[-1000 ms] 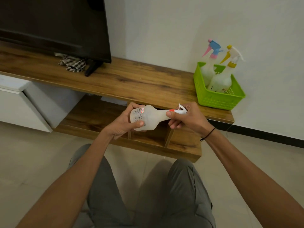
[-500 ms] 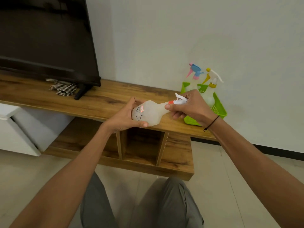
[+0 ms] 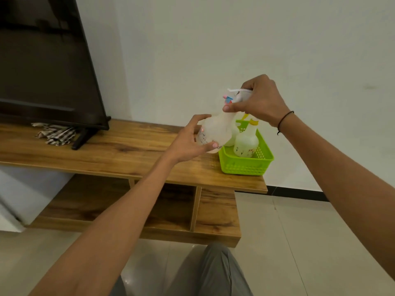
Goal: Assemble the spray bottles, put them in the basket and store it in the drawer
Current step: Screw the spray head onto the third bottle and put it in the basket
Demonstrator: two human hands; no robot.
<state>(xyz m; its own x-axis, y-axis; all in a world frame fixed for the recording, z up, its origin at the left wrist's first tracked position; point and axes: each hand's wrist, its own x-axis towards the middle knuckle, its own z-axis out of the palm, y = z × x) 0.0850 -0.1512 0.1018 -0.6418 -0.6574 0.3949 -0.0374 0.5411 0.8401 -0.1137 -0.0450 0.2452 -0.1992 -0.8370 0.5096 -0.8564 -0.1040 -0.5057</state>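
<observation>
A translucent white spray bottle (image 3: pixel 215 130) with a white trigger head is held almost upright just above the left rim of the green basket (image 3: pixel 243 165). My right hand (image 3: pixel 259 101) grips its head and neck from above. My left hand (image 3: pixel 189 141) cups the bottle's body from the left, fingers loosely around it. Inside the basket stand two bottles: one with a yellow collar (image 3: pixel 245 139) and one behind it, mostly hidden, with a blue and pink head (image 3: pixel 228 99) showing.
The basket sits at the right end of a wooden TV console (image 3: pixel 119 150). A dark TV (image 3: pixel 42 67) and a striped cloth (image 3: pixel 55 134) are on its left. Open wooden shelves (image 3: pixel 171 210) lie below, a white drawer unit (image 3: pixel 12 201) at far left.
Both hands carried the bottle up and right from over the console's front edge to the basket, tilting it from lying sideways to nearly upright. The view swung right and closer.
</observation>
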